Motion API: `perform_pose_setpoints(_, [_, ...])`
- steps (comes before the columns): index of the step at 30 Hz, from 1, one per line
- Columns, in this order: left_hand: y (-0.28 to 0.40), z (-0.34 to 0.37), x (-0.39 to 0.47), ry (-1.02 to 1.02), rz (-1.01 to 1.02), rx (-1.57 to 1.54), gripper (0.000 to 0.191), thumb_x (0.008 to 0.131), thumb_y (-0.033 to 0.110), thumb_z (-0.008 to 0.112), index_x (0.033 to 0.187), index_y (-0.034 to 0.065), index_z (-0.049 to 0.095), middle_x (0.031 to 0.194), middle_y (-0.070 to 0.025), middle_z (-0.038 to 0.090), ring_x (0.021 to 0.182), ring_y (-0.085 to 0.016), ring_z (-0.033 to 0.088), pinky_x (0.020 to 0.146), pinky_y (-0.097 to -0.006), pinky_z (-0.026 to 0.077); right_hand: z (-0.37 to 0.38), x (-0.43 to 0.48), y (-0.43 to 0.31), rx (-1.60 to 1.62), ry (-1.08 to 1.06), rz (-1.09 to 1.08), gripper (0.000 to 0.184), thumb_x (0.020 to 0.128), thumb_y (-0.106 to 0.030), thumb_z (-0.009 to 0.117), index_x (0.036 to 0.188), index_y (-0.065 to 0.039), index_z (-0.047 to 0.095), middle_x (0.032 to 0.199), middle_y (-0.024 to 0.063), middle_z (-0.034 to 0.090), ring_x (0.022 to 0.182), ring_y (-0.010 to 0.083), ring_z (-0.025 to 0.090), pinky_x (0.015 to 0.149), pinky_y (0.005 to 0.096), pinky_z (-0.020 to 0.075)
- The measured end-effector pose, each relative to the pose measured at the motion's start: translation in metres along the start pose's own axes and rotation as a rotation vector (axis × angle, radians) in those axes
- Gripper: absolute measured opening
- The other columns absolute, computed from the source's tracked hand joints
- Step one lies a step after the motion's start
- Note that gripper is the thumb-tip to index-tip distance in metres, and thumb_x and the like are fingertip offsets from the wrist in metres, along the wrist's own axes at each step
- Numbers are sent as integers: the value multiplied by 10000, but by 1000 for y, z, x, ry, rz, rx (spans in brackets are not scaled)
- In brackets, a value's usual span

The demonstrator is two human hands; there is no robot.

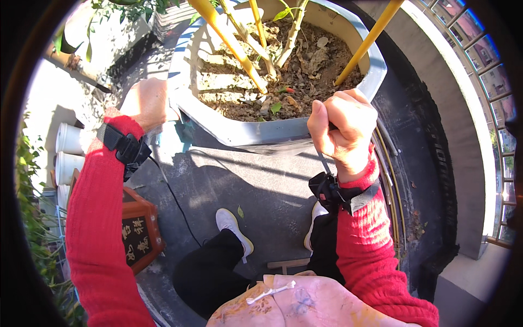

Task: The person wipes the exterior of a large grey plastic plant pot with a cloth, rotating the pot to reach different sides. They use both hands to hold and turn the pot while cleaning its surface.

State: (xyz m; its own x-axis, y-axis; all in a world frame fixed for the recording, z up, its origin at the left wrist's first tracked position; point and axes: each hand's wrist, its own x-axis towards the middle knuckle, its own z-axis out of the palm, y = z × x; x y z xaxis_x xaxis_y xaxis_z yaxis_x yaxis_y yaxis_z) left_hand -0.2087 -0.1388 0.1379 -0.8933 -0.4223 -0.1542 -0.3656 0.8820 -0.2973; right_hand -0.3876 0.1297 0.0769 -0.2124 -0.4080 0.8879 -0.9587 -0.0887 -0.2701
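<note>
A large grey planter [261,133] with an angular rim stands in front of me. In its dry soil [314,69] rise woody plant stems [288,45], with yellow poles [235,51] around them. My left hand [147,100] is curled at the planter's left side, its fingertips hidden. At the right front corner of the rim is my right hand [345,120], closed in a fist with the thumb up. A narrow grey strip [324,161] runs below that fist towards the wrist; whether the fingers hold it is unclear.
White buckets [69,153] stand at the left, near a red-brown hexagonal pot [149,233] bearing writing. A black cable [175,196] crosses the floor. Hoses [388,180] run along the right, beside a low wall [457,106] with a railing [490,98]. A wooden piece [288,263] lies between my feet.
</note>
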Motion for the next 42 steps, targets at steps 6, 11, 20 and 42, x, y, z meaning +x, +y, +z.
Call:
perform_pose_setpoints(6, [19,5,-27,163,54,-42,122,695,85,568,674,2,654,623,-204,589,638,-375,609,592,-412,493,-18,-1,17,58,-71,5,207,659,70,553,534,-58,448,485,38,444,410,207,409,487,306,339])
perform_pose_setpoints(11, [11,1,-26,4,88,79,290,706,45,550,982,41,640,655,-187,593,638,-360,576,612,-434,476,-19,0,18,93,-55,1,148,675,40,538,564,-52,505,506,34,485,431,204,448,506,300,370])
perform_pose_setpoints(20, [-24,10,7,201,251,-223,591,652,56,673,1223,143,551,726,-149,645,614,-281,628,582,-350,497,-2,-6,-6,-150,58,95,278,726,-61,639,521,-86,453,477,35,445,447,219,442,579,313,387])
perform_pose_setpoints(42, [-32,14,35,316,309,-119,275,752,27,530,925,159,697,937,-122,672,761,-320,626,683,-393,502,-4,-3,6,-1,54,71,231,692,38,528,525,-81,421,479,33,447,424,210,419,522,322,336])
